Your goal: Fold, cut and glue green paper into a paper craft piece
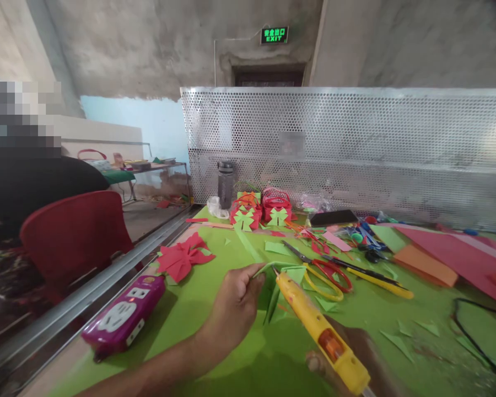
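Note:
My left hand pinches the edge of a folded green paper piece above the middle of the green table. My right hand, partly blurred at the lower right, is wrapped round a yellow glue gun. The gun's tip is at the top of the green piece, close to my left fingertips. Just beyond the gun, scissors with yellow and red handles lie among green scraps. A red paper flower rests on the table to the left.
A purple power strip lies on the left table edge. Red paper baskets and a bottle stand at the back. Pliers, paper sheets and a black cable lie right. A person sits left.

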